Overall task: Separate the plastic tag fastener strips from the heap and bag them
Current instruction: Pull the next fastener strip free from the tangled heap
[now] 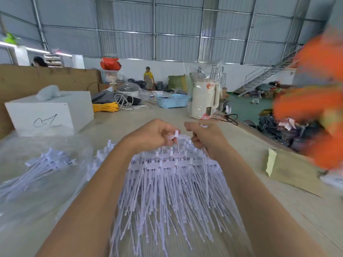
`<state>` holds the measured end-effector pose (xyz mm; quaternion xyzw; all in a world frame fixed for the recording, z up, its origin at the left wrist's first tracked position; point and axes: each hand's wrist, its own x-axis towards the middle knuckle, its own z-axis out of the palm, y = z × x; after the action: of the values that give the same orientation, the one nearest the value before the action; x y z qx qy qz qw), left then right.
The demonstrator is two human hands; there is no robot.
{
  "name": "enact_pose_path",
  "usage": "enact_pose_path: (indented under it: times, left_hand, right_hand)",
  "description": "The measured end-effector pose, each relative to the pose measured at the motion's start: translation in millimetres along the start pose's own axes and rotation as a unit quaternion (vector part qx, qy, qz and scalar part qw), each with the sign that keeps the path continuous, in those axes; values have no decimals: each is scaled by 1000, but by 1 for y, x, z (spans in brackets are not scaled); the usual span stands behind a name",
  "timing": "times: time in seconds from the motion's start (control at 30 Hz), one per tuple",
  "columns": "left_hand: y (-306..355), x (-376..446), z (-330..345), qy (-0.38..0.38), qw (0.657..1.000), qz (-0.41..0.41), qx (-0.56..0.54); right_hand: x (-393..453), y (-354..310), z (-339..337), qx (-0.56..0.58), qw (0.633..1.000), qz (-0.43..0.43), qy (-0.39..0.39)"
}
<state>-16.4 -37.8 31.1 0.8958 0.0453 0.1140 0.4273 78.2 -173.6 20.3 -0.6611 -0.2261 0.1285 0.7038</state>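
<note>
An orange blur hides the right edge. Over the tabletop, the left hand and right hand each curl fingers onto strips atop the white fastener heap; a clear bag lies left.

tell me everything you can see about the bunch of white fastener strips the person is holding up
The bunch of fastener strips is pale white, slightly translucent plastic: many thin straight pins joined along crossbars near the top, with small blocky heads above. It hangs like a fringe, fanning out downward toward the camera between the forearms. The left hand pinches a head end at the top, and the right hand grips strands beside it. Its lower tips spread over the table; whether they touch it is unclear.
</note>
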Motion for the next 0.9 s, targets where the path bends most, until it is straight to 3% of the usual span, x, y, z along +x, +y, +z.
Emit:
enact_pose_path:
  times: [0.23,0.43,0.6,0.7,0.8,0.9]
  left_hand:
    - [3,4,7,95,989,62,97]
    - [0,8,9,129,984,64,107]
    - [-2,6,14,180,955,140,188]
    - [-3,6,17,184,921,187,289]
    - [-7,9,21,168,882,187,399]
    - [-4,10,22,161,881,188,402]
  right_hand:
    - [-2,14,9,-86,993,-8,-82]
    - [-1,17,10,-31,996,-81,-21]
    - [1,13,7,34,999,-37,-17]
    - [1,14,5,46,999,-4,-22]
    - [2,17,6,40,998,-56,-11]
    - [3,20,4,0,991,-134,-8]
